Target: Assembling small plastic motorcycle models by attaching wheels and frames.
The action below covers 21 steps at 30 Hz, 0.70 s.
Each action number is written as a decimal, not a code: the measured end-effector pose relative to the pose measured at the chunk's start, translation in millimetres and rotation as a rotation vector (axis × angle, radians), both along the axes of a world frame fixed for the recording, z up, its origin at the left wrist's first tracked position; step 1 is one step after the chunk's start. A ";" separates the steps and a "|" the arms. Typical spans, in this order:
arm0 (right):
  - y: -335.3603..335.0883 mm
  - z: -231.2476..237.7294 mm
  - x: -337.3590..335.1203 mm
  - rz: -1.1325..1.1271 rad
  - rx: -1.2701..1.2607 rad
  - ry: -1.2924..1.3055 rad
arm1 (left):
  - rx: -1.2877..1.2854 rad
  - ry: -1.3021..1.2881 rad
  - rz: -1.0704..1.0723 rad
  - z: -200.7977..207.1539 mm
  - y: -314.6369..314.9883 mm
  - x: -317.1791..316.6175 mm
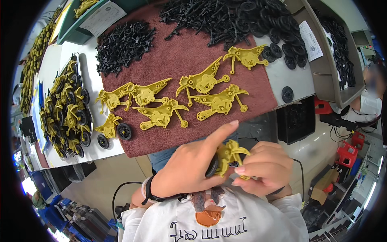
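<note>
Close to my body, past the table's front edge, a yellow plastic toy motorcycle body (226, 156) is held between both hands. My left hand (187, 163) grips it from the left, thumb stretched out upward. A black toy wheel (212, 166) sits at its left end, partly covered by my fingers. My right hand (266, 166) is closed in a pinch at the lower right end of the same body; what lies under the fingertips is partly hidden. On the dark red cloth (169, 66) several yellow body halves (215, 101) lie flat. One toy body (108, 127) at the left has two black wheels by it.
Small black parts (123, 46) and longer black parts (205, 20) are heaped at the back. Black wheels (288, 46) pile up at the right, beside a grey-brown bin (324, 76). A tray (86, 66) of assembled toys stands left. Another person's white sleeve (367, 107) shows far right.
</note>
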State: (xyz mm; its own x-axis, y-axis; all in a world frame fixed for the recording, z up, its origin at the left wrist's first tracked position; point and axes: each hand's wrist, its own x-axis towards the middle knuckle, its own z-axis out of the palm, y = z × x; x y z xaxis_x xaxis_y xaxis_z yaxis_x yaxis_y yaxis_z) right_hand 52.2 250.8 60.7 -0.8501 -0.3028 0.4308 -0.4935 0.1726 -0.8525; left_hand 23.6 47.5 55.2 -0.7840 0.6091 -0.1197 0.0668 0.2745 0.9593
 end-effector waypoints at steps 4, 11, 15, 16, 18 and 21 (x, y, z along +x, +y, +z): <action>11.0 3.1 -1.6 -0.070 -0.018 0.071 | 0.015 0.288 -0.095 -13.2 -1.9 -8.2; 17.6 3.8 -1.3 -0.148 -0.013 0.076 | -0.043 0.209 -0.138 -12.5 5.9 -4.7; 25.4 1.4 -1.9 -0.187 -0.068 0.064 | -0.033 0.077 -0.136 -12.4 6.6 -5.1; 28.0 -0.4 2.6 -0.200 -0.125 0.002 | -0.048 0.021 -0.131 -13.1 6.5 -5.2; 24.4 2.1 -1.0 -0.247 -0.090 -0.044 | -0.040 0.002 -0.156 -13.5 4.1 -5.0; 11.3 9.5 -11.1 -0.317 -0.136 -0.114 | -0.071 -0.034 -0.187 -8.5 4.1 -3.6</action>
State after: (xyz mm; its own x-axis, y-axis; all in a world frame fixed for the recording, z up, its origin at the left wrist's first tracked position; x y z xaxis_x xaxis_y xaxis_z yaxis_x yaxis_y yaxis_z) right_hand 41.2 262.2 70.2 -0.9374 0.0374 0.3464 -0.3344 0.1827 -0.9246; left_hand 20.0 51.6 46.7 -0.6526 0.7330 -0.1920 0.0914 0.3277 0.9404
